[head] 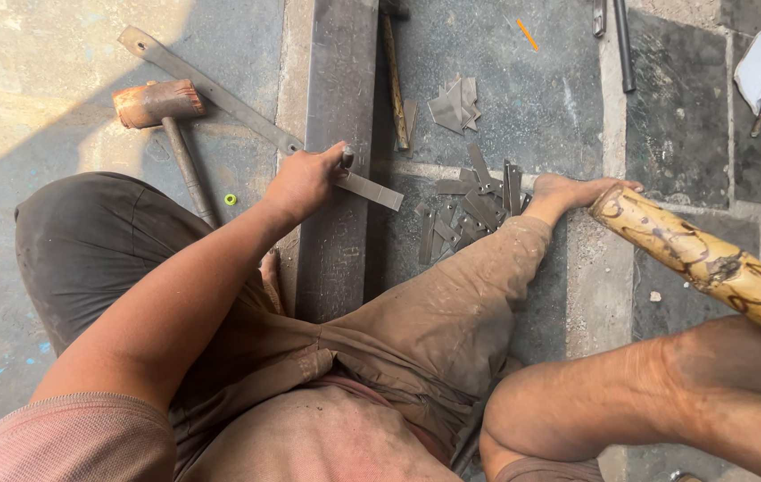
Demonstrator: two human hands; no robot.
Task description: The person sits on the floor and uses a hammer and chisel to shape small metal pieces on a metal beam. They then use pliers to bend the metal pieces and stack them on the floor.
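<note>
— Steel first: where does the metal strip (370, 189) sit?

— Flat across the top of the long steel bar (338, 134) that runs away from the person along the stone floor (541, 98). The left hand (303, 181) pins it there, its grip closed on the strip's near end, with a small dark tool or peg (347, 159) poking up beside the thumb.

— And its lie?

— Its long axis runs crosswise to the bar, slightly tilted, the free end pointing right and a little toward the person, overhanging the bar's right edge above the pile of cut metal pieces (465, 212).

— The other hand?

— The right hand itself is out of frame; whether its grip is tight cannot be told. Only the forearm shows, with a thick bamboo-like handle (711, 263) slanting in from the right toward the person's foot.

— How should the holding be done well?

— Judging from this, the strip should stay flat and square on the bar, with the fingers kept back from the overhanging end where any blow would land.

— Anything else nearby?

— A wooden-headed mallet (159, 103) and a long flat iron bar (206, 89) lie to the left; a second small heap of offcuts (454, 105) lies further off.
</note>
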